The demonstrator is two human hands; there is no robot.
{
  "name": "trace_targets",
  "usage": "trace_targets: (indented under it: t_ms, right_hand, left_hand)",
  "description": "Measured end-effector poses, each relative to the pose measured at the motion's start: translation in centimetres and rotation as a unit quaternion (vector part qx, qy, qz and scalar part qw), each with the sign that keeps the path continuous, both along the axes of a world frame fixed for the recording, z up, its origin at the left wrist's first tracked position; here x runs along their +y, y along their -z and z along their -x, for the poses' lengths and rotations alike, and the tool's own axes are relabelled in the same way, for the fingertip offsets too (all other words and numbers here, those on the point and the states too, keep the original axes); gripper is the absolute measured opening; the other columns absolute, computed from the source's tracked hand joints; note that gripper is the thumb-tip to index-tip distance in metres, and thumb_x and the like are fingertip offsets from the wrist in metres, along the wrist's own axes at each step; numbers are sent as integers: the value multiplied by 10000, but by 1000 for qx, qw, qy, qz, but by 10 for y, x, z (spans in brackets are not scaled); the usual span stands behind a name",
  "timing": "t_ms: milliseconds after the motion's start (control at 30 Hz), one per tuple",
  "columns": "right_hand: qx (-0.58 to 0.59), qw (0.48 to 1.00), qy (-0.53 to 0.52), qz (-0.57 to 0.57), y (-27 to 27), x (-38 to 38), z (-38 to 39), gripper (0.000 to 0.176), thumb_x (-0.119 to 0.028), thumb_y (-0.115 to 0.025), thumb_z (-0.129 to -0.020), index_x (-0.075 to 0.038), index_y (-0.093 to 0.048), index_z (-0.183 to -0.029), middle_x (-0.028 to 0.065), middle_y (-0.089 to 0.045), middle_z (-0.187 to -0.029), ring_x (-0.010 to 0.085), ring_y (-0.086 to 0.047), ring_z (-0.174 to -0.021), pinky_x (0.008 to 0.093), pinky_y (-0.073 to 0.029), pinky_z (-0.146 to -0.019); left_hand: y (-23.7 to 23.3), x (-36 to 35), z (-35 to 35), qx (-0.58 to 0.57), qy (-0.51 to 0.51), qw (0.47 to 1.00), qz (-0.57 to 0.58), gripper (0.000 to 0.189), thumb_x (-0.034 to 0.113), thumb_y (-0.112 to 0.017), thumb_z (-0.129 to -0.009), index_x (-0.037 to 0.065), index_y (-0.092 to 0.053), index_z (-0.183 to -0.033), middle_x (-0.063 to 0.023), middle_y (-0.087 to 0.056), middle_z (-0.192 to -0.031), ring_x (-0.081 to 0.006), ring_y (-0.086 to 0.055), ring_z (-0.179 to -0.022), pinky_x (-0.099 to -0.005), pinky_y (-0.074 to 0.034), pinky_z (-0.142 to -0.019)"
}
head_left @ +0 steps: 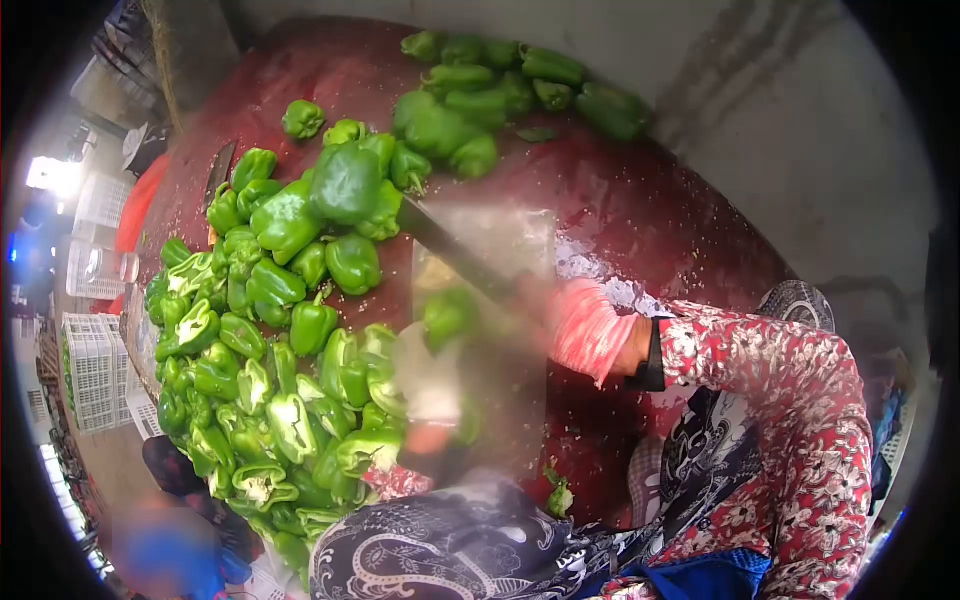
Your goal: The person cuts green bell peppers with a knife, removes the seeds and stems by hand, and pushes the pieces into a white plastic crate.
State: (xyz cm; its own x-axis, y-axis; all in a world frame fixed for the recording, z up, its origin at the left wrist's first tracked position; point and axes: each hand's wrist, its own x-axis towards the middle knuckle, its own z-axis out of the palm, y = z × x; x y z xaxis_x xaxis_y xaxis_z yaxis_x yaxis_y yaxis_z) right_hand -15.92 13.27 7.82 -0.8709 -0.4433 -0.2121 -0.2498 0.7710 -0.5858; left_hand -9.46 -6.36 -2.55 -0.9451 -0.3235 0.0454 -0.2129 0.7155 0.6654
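Observation:
My right hand, in a pinkish-red glove, is closed around the handle of a knife. Its blurred blade slants up and left over a pale cutting board, the tip close to a large green bell pepper on the pile. My left hand, pale and smeared by motion, is low over the board's left side. At its fingertips is a blurred green bell pepper, which it appears to grip. Cut bell peppers with pale insides lie heaped just left of that hand.
Whole green peppers lie along the far side of the dark red table surface, which is strewn with seeds. Another knife rests at the upper left. White plastic crates stand beyond the left edge. A pepper scrap lies near my knees.

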Motion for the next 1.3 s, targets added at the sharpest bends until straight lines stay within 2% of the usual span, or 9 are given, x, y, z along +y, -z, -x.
trace_targets:
  t_ms: [133,300,600,833,967,1000,1167,1200,1300]
  right_hand:
    - [75,995,13,62,-43,-16,-14,248,-207,-564,-870,5,-686,-825,205,-665,-762,326,-680,-665,417,-546,-593]
    - [-118,969,-196,-97,62,-33,-9,252,-106,-471,-907,40,-668,-851,227,-667,-783,328,-676,-598,392,-550,-531]
    - [-5,995,-49,-87,-27,-18,7,279,-276,-579,-876,-24,-698,-882,184,-681,-845,369,-675,-860,444,-534,-772]
    - [-135,983,87,-89,30,3,33,329,-266,-588,-886,16,-564,-1054,249,-647,-923,387,-631,-835,428,-498,-722]
    - [-224,969,81,61,44,-22,3,293,-214,-580,-889,16,-611,-1067,160,-660,-839,236,-626,-754,372,-499,-703]
    - [-222,971,65,66,39,-28,0,293,-214,-580,-889,16,-611,-1067,160,-660,-839,236,-626,-754,372,-499,-703]
    - [-83,979,-135,128,13,-80,-20,298,-202,-576,-907,-23,-598,-1145,159,-665,-844,199,-624,-727,352,-508,-682]
    - [-230,958,-75,157,-1,-107,-21,303,-202,-583,-908,-34,-597,-1160,192,-678,-914,229,-664,-774,369,-523,-704]
    - [-162,952,-240,98,-36,-173,-26,335,-256,-566,-892,-42,-589,-1150,219,-653,-891,424,-621,-787,450,-516,-677]
  left_hand:
    - [0,-7,-5,20,9,1000,-2,389,121,-746,-691,20,-594,-1034,-156,-564,-979,-340,-547,-907,-405,-449,-809]
    - [-3,-13,-8,19,37,998,45,358,115,-760,-677,22,-602,-985,-151,-558,-942,-331,-547,-877,-406,-450,-792]
    - [-19,-10,-15,5,-36,997,-71,355,125,-776,-690,-10,-604,-969,-115,-600,-912,-234,-575,-819,-350,-469,-759]
    - [-4,-16,24,-29,-51,976,-209,389,210,-747,-763,-20,-605,-1043,-123,-634,-933,-227,-595,-841,-339,-469,-800]
    - [-6,-22,30,-15,-38,987,-156,395,232,-730,-758,-28,-648,-1044,-156,-673,-979,-285,-636,-923,-394,-478,-856]
    - [1,-29,26,-4,-51,947,-318,407,181,-744,-746,-16,-638,-1086,-150,-667,-1018,-257,-644,-889,-360,-488,-844]
    - [-123,-58,-14,45,-237,899,-365,363,29,-690,-782,-45,-588,-1122,-124,-643,-1064,-190,-619,-942,-287,-488,-866]
    - [-133,-79,-28,91,-248,910,-321,367,17,-683,-785,-47,-585,-1132,-120,-644,-1064,-192,-619,-947,-289,-487,-870]
    - [-168,-147,-73,172,-300,914,-211,378,6,-663,-802,-53,-575,-1165,-128,-642,-1075,-204,-611,-982,-295,-477,-891]
